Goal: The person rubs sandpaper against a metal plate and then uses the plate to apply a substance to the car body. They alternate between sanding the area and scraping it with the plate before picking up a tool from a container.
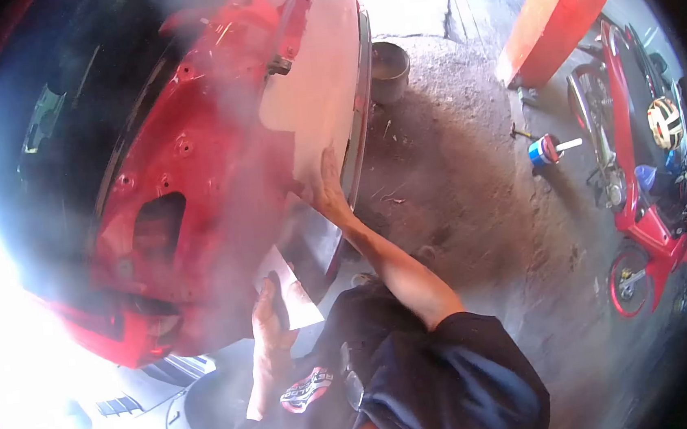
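My right hand (326,190) lies with fingers stretched out against the side of a red car body (222,135), at the lower end of a pale, dull patch (312,86) on its panel. Lower down, close to my torso, my left hand (266,315) grips a white rectangular sheet (291,288), its thumb on the near face. Haze and glare blur the panel around both hands. Holes and a dark opening (159,222) show in the bare red metal beside the sheet.
A dark bucket (389,71) stands on the rough concrete floor near the car. Farther right are a blue-and-white can (545,150) with a white handle, a red pillar (555,16), a red motorcycle (624,149) and a helmet (665,123).
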`<state>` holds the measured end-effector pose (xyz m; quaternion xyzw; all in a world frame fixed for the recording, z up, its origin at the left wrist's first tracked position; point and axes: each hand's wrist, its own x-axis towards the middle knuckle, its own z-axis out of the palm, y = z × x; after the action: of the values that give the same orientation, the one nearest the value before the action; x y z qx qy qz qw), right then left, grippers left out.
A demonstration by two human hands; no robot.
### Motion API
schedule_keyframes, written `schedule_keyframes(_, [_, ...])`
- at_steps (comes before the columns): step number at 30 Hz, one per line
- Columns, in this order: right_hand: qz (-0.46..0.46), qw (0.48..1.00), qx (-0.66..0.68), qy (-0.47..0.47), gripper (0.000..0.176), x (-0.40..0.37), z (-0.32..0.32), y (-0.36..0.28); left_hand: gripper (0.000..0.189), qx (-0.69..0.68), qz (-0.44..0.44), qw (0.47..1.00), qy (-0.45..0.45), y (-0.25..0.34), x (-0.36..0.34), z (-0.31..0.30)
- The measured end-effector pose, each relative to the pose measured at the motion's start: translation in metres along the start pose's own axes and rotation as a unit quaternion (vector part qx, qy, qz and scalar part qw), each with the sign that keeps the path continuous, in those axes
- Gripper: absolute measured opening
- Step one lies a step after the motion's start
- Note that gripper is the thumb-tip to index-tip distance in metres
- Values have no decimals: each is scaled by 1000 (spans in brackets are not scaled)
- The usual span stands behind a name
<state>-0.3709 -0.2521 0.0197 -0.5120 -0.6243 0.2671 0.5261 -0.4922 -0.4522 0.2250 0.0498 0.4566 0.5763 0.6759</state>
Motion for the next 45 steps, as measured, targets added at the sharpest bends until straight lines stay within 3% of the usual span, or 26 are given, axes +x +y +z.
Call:
schedule_keyframes(2, [76, 995, 63, 24, 70, 23, 6, -27, 46, 41, 25, 998, 40, 9, 1, 15])
schedule_keyframes(3, [69, 995, 62, 31, 70, 33, 12, -27, 46, 62, 39, 996, 57, 13, 8, 22])
schedule_keyframes(4, [61, 996, 61, 38, 71, 44, 18, -23, 48, 99, 52, 994, 20, 13, 26, -6])
schedule_keyframes(7, [80, 995, 40, 39, 71, 88, 27, -7, 50, 86, -15, 996, -33, 25, 36, -8])
schedule_keyframes(8, [93, 995, 31, 35, 71, 107, 25, -4, 49, 140, 34, 989, 45, 22, 36, 15])
schedule_keyframes(11, [116, 992, 7, 46, 72, 175, 2, 2, 48, 112, 47, 989, 82, 23, 48, 41])
schedule_keyframes(12, [126, 990, 21, 51, 72, 201, 1, 13, 48, 104, 49, 972, 206, 19, 53, 72])
schedule_keyframes(15, [156, 984, 55, 71, 74, 279, -8, 55, 48, 152, 49, 972, 172, 26, 67, 74])
schedule_keyframes(16, [164, 982, 63, 74, 75, 302, -13, 67, 50, 148, 45, 961, 230, 27, 76, 78])
schedule_keyframes(20, [171, 981, 52, 81, 75, 343, -15, 93, 49, 208, 73, 950, 220, 26, 87, 99])
schedule_keyframes(25, [104, 989, 55, 94, 74, 302, -7, 89, 49, 128, 33, 975, 180, 30, 90, 61])
schedule_keyframes(28, [89, 991, 35, 90, 73, 257, -5, 68, 49, 121, 30, 950, 286, 25, 91, 98])
schedule_keyframes(31, [91, 994, 9, 65, 75, 213, 0, 44, 48, 82, 8, 987, 138, 33, 83, 59])
schedule_keyframes(34, [90, 995, 0, 41, 75, 166, 3, 20, 47, 165, 7, 970, 180, 32, 71, 75])
schedule_keyframes(41, [23, 999, 12, -39, 70, 33, 11, -18, 46, 146, 21, 983, 107, 33, 71, 51])
schedule_keyframes(43, [99, 969, 179, -142, 63, 11, -41, -48, 47, 114, 68, 989, 64, 23, 88, 58])
schedule_keyframes(44, [256, 876, 390, -119, 58, 1, -61, -55, 46, 131, 85, 987, 32, 18, 105, 41])
schedule_keyframes(45, [396, 716, 569, -87, 55, -5, -78, -60, 46, 152, 76, 985, 23, 14, 113, 40])
